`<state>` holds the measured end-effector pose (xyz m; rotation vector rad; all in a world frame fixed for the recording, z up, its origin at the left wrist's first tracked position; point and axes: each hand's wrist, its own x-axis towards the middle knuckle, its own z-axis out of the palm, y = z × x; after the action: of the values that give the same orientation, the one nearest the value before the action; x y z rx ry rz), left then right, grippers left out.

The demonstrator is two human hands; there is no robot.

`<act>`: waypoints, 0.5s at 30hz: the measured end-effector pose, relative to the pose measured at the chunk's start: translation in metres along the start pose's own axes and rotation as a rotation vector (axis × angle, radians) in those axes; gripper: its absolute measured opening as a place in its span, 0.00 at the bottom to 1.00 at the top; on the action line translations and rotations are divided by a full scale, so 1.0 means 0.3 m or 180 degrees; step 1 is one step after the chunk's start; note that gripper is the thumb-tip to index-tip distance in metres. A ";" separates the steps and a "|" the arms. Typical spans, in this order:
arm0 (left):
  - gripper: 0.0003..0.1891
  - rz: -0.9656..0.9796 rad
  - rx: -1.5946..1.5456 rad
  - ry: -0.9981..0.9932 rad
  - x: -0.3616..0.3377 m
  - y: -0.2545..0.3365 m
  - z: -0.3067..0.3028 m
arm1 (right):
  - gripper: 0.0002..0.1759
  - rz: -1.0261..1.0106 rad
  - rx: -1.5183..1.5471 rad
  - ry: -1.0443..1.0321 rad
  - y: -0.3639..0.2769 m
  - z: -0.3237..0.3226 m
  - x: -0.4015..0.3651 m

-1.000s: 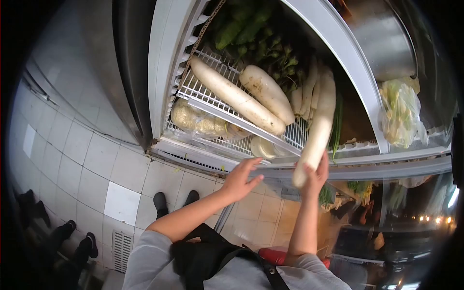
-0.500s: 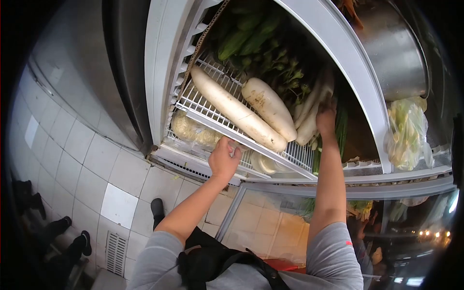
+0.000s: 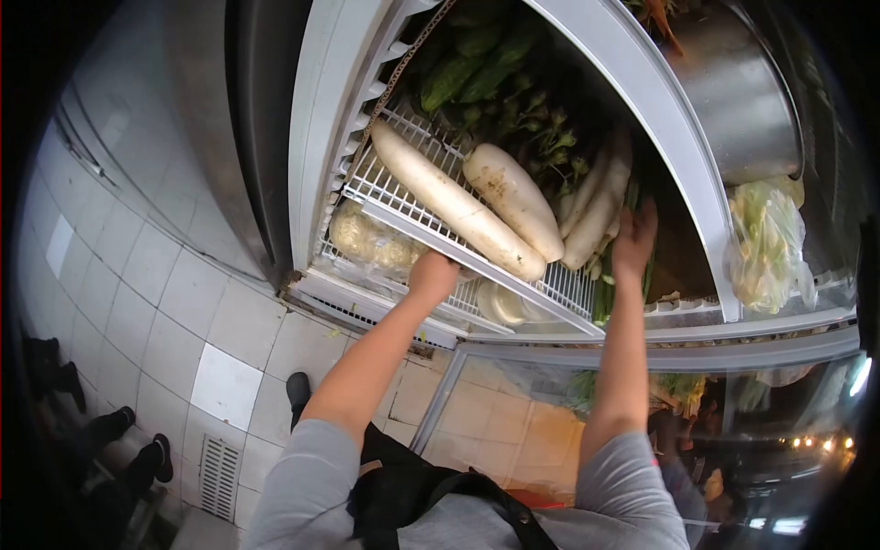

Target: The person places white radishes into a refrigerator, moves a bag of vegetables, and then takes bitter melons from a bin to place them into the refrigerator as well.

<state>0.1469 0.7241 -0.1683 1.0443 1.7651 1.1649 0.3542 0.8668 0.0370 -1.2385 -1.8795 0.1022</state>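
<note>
Two large daikon radishes lie on the white wire shelf [image 3: 403,213] of a fridge: a long daikon [image 3: 449,197] near the front edge and a shorter, soil-marked daikon [image 3: 518,197] behind it. Further right are more slender white daikons [image 3: 596,206]. My right hand [image 3: 634,240] is just beside these, fingers stretched out over the long green stalks [image 3: 605,291], with nothing visible in it. At the shelf's front edge is my left hand [image 3: 434,277], next to a clear bag of pale yellowish food [image 3: 367,238] below. Its fingers are hidden under the edge.
Dark leafy greens and green vegetables [image 3: 449,82] fill the back of the shelf. To the right stand a big metal pot [image 3: 738,101] and a bagged vegetable [image 3: 770,247]. The glass door [image 3: 500,394] hangs open below. Other people's feet [image 3: 151,458] are on the tiled floor at left.
My right hand has shifted off the slender daikons to their right, its fingers straightening. My left hand has turned, its fingers passing under the shelf edge. The view has shifted slightly.
</note>
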 end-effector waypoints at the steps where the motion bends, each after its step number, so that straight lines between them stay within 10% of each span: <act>1: 0.22 -0.0091 -0.0092 -0.0050 -0.054 0.016 -0.016 | 0.27 0.0017 0.0468 0.0216 -0.103 -0.024 -0.118; 5: 0.23 0.0009 -0.0524 -0.0046 -0.301 0.025 -0.074 | 0.04 0.0411 0.1357 -0.0261 -0.282 -0.036 -0.591; 9: 0.24 0.0026 -0.0638 -0.0165 -0.499 -0.009 -0.085 | 0.13 0.2142 0.2019 -0.1617 -0.332 0.092 -0.921; 15: 0.28 -0.0126 -0.0200 -0.0763 -0.742 -0.118 -0.061 | 0.30 0.3227 0.2443 -0.1834 -0.403 0.280 -0.852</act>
<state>0.2059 0.5058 -0.1619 1.0598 1.5458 1.0189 0.2454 0.6362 -0.1118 -1.5215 -1.1895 1.6834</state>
